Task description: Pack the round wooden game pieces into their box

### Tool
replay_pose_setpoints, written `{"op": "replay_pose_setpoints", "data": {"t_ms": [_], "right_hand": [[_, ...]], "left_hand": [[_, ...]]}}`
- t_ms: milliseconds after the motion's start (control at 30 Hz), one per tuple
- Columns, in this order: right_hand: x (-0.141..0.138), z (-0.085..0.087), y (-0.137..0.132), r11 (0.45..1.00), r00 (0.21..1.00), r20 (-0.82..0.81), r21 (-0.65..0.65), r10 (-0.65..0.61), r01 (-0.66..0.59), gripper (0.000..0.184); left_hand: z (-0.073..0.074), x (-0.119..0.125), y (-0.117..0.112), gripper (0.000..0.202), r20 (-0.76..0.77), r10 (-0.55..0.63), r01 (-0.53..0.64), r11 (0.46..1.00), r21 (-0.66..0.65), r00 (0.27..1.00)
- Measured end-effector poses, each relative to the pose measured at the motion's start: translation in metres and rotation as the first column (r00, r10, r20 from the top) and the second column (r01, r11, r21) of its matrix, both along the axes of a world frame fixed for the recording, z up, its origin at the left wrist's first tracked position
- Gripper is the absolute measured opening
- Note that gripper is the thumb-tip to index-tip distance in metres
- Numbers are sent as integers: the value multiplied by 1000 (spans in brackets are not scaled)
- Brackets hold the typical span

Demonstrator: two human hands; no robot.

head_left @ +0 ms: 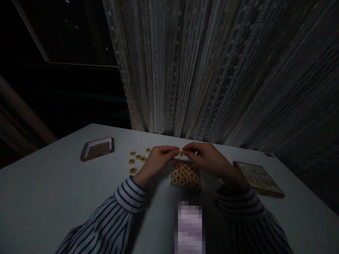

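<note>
Both my hands meet over a white table [53, 197] in dim light. My left hand [156, 160] and my right hand [209, 160] pinch one small round pale game piece [181, 152] between their fingertips. Just below it lies a small square box [185, 176] packed with several round pieces marked in red and dark. Several loose pale pieces [136, 159] lie on the table to the left of my left hand. Both sleeves are white with blue stripes.
An empty shallow box lid [97, 148] lies at the back left. A flat printed box or board [258, 177] lies at the right. A heavy patterned curtain [212, 70] hangs behind the table, with a dark window [66, 31] to its left.
</note>
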State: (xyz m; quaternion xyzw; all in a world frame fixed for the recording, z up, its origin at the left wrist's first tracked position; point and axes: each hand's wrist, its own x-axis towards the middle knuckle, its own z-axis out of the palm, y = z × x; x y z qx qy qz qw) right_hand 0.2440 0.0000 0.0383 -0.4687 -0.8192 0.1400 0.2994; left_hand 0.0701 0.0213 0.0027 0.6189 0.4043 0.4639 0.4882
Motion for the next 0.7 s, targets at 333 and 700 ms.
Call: {"op": "replay_pose_setpoints", "data": {"t_ms": [333, 700], "right_hand": [[12, -2, 3, 997, 989, 124, 7, -74, 74, 24], [15, -7, 9, 998, 959, 278, 17, -60, 57, 23]], "left_hand": [[-1, 17, 10, 17, 44, -32, 37, 992, -119, 999], [-13, 20, 18, 10, 70, -81, 94, 974, -206, 994]]}}
